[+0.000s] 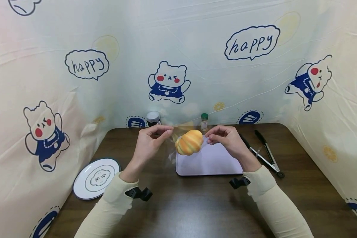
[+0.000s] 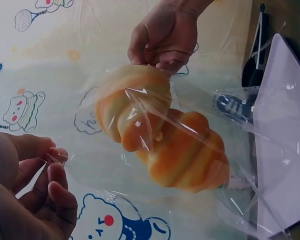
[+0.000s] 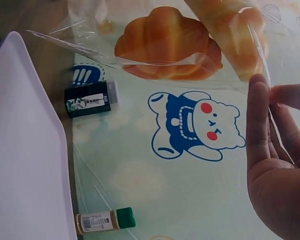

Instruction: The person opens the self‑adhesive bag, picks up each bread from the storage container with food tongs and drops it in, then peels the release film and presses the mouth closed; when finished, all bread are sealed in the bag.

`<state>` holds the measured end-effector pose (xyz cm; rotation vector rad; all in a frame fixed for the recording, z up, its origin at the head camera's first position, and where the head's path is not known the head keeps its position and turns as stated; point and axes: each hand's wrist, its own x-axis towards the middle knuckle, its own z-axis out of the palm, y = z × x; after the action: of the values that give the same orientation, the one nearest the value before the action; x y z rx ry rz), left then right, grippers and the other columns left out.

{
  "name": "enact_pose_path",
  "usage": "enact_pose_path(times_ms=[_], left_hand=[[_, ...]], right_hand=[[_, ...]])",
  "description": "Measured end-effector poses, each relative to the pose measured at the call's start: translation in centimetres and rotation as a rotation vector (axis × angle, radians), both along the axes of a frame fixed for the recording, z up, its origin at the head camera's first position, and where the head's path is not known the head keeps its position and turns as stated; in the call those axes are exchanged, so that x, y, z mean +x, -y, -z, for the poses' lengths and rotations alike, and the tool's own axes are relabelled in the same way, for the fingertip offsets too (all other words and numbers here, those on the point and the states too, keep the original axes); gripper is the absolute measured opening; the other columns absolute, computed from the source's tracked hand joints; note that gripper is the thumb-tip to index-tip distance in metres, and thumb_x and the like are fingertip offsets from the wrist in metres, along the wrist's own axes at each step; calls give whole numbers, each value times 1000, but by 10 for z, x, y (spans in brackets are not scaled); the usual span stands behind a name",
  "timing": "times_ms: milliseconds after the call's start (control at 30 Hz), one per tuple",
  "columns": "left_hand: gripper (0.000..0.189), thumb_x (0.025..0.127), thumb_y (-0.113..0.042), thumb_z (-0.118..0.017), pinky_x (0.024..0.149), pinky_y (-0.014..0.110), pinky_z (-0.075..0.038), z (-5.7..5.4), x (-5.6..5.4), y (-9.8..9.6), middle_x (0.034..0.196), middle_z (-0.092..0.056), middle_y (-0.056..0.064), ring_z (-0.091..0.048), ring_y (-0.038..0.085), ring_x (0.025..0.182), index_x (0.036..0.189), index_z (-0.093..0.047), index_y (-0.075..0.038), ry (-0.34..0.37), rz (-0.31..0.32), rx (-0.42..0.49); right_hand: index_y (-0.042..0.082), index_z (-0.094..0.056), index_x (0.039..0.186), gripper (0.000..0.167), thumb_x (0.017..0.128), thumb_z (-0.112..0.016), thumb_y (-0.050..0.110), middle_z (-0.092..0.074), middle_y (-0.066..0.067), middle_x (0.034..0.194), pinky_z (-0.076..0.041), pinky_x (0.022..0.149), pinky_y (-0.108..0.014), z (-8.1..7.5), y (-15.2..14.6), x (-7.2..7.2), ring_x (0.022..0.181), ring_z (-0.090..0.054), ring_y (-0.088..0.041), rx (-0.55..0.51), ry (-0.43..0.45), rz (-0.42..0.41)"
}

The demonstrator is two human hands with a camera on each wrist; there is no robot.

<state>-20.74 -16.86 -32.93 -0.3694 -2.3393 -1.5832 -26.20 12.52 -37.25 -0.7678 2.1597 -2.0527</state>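
Note:
A clear plastic bag (image 3: 77, 45) with two golden-brown ridged bread rolls inside hangs between my hands, raised above the table. The left wrist view shows one bread roll (image 2: 132, 107) overlapping the other bread roll (image 2: 192, 155). My left hand (image 1: 150, 140) pinches one upper edge of the bag between thumb and fingers. At the other side, near the top of a roll, my right hand (image 1: 227, 140) pinches the bag's edge. From the head view the rolls (image 1: 189, 142) look merged, and much of the transparent film is hard to make out.
Behind the bag lies a pale lilac tray (image 1: 209, 162). Black-handled metal tongs (image 1: 266, 155) are at the right, and a white plate (image 1: 96, 178) sits at the left. A dark jar (image 1: 153, 118) and a green-capped bottle (image 1: 204, 121) stand along the back by the patterned cloth.

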Motion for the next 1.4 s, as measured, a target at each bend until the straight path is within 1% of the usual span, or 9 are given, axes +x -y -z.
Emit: enact_pose_path(times_ms=[167, 333, 567, 767, 867, 967, 1133, 1267, 1400], left_hand=[[24, 91, -37, -72, 63, 22, -51, 0, 0, -1, 101, -73, 3, -60, 19, 78, 106, -77, -18, 23, -3, -10], [22, 92, -37, -72, 56, 23, -48, 0, -1, 0, 96, -71, 3, -56, 21, 70, 104, -77, -19, 27, -1, -21], [20, 92, -36, -71, 57, 23, -49, 0, 0, 2, 93, -70, 3, -57, 22, 69, 103, -77, -19, 24, -12, -81], [19, 92, -35, -72, 61, 25, -55, 0, 1, 3, 86, -70, 5, -62, 23, 70, 103, -77, -21, 29, 4, -93], [17, 90, -32, -74, 69, 29, -60, -1, 1, 5, 89, -73, 7, -67, 23, 75, 103, -77, -20, 57, 21, -85], [15, 91, -29, -74, 73, 34, -61, -2, 1, 7, 94, -74, 6, -69, 22, 78, 102, -77, -20, 77, 30, -97], [13, 92, -29, -73, 73, 32, -59, -1, 0, 11, 101, -75, 1, -67, 21, 84, 102, -76, -21, 60, 21, -149], [13, 93, -30, -72, 69, 28, -57, -1, -1, 12, 99, -75, 0, -65, 25, 83, 101, -75, -21, 43, 28, -156], [12, 92, -29, -72, 63, 26, -54, -1, -1, 13, 95, -74, 1, -64, 29, 79, 101, -76, -21, 28, 32, -150]], right_hand=[[-5, -69, 107, 25, 93, -70, 15, -75, -1, 99, -61, 80, -35, 0, 0, -1, 85, -71, -18, 49, -4, -9], [-4, -70, 107, 25, 93, -71, 18, -75, -4, 96, -61, 75, -34, -1, 1, -1, 80, -71, -19, 74, 11, 5], [-3, -68, 112, 27, 94, -70, 17, -74, -11, 95, -62, 73, -35, -4, 0, -1, 75, -72, -23, 105, 32, 15], [1, -70, 106, 27, 91, -74, 24, -74, -11, 94, -62, 77, -40, -3, -1, -2, 78, -72, -23, 138, 28, 22], [4, -71, 104, 28, 90, -75, 28, -74, -12, 93, -61, 73, -41, -3, -3, -3, 76, -70, -27, 182, 24, 33], [6, -72, 107, 28, 91, -73, 30, -74, -12, 92, -59, 64, -36, -4, -7, -4, 71, -67, -29, 230, -11, 53], [6, -74, 104, 26, 92, -72, 29, -74, -9, 88, -50, 51, -31, -8, -14, -5, 66, -63, -31, 248, -81, 110], [6, -75, 102, 22, 93, -71, 26, -74, -12, 88, -46, 50, -28, -11, -16, -5, 64, -64, -25, 227, -113, 112], [3, -74, 103, 21, 94, -71, 21, -76, -10, 89, -44, 48, -26, -13, -17, -4, 63, -65, -27, 198, -127, 95]])
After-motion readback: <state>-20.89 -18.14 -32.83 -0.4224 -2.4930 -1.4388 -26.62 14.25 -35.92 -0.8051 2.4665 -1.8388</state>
